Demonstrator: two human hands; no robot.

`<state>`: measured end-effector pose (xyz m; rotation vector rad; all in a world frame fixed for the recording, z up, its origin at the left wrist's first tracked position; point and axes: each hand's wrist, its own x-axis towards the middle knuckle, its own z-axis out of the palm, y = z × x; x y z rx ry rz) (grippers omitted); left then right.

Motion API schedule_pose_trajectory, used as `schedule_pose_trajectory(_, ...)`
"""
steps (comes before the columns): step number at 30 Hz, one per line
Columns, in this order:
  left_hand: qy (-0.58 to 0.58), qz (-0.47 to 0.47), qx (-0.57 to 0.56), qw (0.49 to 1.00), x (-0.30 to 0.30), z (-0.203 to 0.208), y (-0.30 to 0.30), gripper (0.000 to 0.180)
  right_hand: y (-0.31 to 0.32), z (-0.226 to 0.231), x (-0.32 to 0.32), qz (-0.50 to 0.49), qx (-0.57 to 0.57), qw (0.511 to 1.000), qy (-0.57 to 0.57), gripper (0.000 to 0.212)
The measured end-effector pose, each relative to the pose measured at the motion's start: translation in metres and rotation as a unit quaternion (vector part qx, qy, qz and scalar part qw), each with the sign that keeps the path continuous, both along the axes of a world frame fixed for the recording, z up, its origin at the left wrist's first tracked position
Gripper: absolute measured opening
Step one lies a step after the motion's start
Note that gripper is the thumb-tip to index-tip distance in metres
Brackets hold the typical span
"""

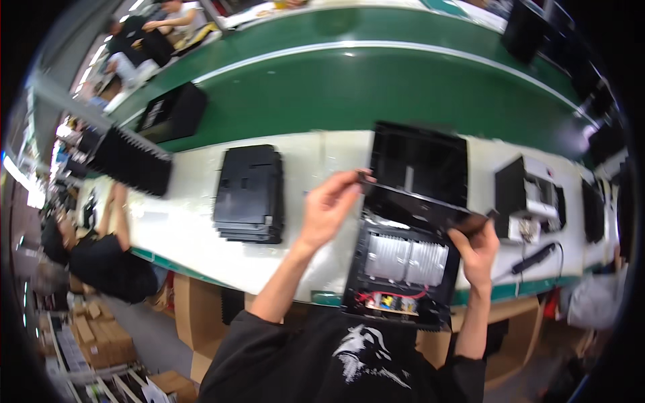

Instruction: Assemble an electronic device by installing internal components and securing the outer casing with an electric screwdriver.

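Nearest me, a black shirt (289, 363) with a white print is filling the lower edge. Just beyond it, I'm seeing an open black housing (358, 272) lying at the near edge of the white table (191, 225), with silvery blocks (406, 259) and red wires (366, 297) showing inside. Over its far side, both hands are holding a dark glossy panel (416, 207): the left hand (328, 207) is pinching its left end between thumb and fingers, and the right hand (478, 252) is gripping its right end. Directly behind the panel, a black tray-like part (426, 158) is resting; I can't tell whether the two are touching. On the right, a dark handheld tool (536, 258) is lying near a black-and-white box (514, 188). On the left, I'm finding a stack of black parts (250, 191), then a ribbed black stack (134, 160). Farther out, a black box (181, 114) is sitting by a green belt (322, 87), and blurred co-workers (181, 20) are showing upper left.
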<state>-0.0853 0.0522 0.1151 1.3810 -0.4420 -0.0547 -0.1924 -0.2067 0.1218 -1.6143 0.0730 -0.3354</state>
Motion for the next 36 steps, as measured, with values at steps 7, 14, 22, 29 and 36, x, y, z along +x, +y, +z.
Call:
schedule_pose_trajectory(7, 0.014, -0.007, -0.012, 1.000, -0.006, -0.003, -0.001, 0.026, -0.007, -0.004, -0.003, 0.024, -0.012, 1.000, -0.013, 0.035)
schedule_pose_trajectory(14, -0.010, -0.003, -0.033, 0.999, -0.001, -0.006, -0.001, 0.025, -0.002, -0.007, 0.003, 0.018, -0.009, 1.000, -0.007, 0.042)
schedule_pose_trajectory(22, -0.039, 0.019, -0.024, 0.999, -0.003, -0.007, 0.000, 0.025, 0.001, -0.002, 0.006, -0.004, -0.079, 0.997, 0.003, 0.042)
schedule_pose_trajectory(29, -0.046, 0.036, -0.013, 0.998, -0.006, -0.010, 0.001, 0.024, 0.005, 0.002, 0.004, -0.041, -0.172, 0.983, -0.051, 0.045)
schedule_pose_trajectory(36, -0.076, 0.029, -0.031, 0.996, -0.004, -0.013, 0.003, 0.024, 0.009, 0.001, 0.002, -0.055, -0.168, 0.983, -0.044, 0.042)
